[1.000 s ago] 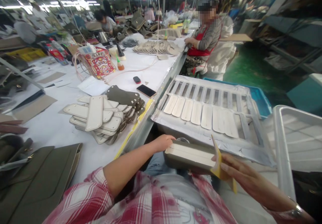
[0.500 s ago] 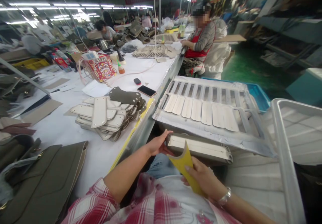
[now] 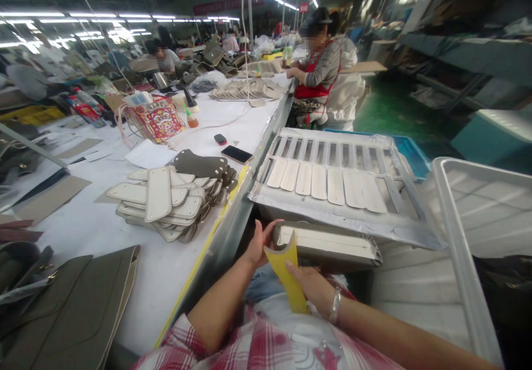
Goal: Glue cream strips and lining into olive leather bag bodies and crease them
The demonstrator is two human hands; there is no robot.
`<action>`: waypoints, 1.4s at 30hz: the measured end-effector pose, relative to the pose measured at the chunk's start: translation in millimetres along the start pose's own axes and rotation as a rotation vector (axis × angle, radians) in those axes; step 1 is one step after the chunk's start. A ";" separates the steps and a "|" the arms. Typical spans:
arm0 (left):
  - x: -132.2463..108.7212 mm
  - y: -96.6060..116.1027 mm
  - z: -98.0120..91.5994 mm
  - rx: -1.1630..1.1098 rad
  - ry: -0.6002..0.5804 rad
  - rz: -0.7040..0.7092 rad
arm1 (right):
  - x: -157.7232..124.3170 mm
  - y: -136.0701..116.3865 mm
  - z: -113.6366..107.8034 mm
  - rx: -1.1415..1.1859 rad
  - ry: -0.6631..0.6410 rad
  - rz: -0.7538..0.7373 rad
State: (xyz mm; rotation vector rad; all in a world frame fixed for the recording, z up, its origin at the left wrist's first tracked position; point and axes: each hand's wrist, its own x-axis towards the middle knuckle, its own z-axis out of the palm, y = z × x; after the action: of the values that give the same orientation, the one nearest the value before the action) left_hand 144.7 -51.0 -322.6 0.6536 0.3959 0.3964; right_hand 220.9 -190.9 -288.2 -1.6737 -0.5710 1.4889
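Note:
In the head view my left hand [image 3: 261,243] is at the left end of an olive-green bag body [image 3: 328,267], its thumb up and its fingers curled round the corner. A long cream strip [image 3: 326,241] faces up along the bag body. My right hand [image 3: 310,282] is closed round a flat yellow piece [image 3: 286,273] with a concave upper edge and pointed corners, like a template or scraper. The yellow piece stands in front of the bag body's left end, close to my left hand. Whether it touches the bag body, I cannot tell.
A white slotted rack [image 3: 324,212] holding cream strips lies beyond the bag body. At left, the table [image 3: 141,303] carries stacked strap pieces [image 3: 158,195], a phone [image 3: 236,154] and an olive bag [image 3: 70,303]. A white bin [image 3: 455,259] stands at right; a co-worker [image 3: 318,71] sits farther back.
My right hand has brought the yellow piece left and turned it more upright, nearer my left hand. My left thumb now points up more. The whole view has shifted slightly.

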 end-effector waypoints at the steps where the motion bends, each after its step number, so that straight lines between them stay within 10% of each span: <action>1: -0.2 -0.1 -1.5 -0.007 0.008 -0.003 | 0.2 -0.9 -0.1 0.001 -0.003 0.015; 31: 16.0 -7.6 14.0 0.225 0.155 0.095 | 21.9 -4.4 -7.3 0.518 -0.341 0.127; 42: 16.6 0.9 16.5 0.812 0.252 0.190 | 20.1 -11.4 -18.6 0.500 -0.275 0.144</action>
State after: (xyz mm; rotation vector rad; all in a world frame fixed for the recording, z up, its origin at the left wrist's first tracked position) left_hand 166.3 -50.9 -313.7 1.4462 0.7506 0.5008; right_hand 244.9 -173.8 -291.5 -1.1507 -0.1920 1.8039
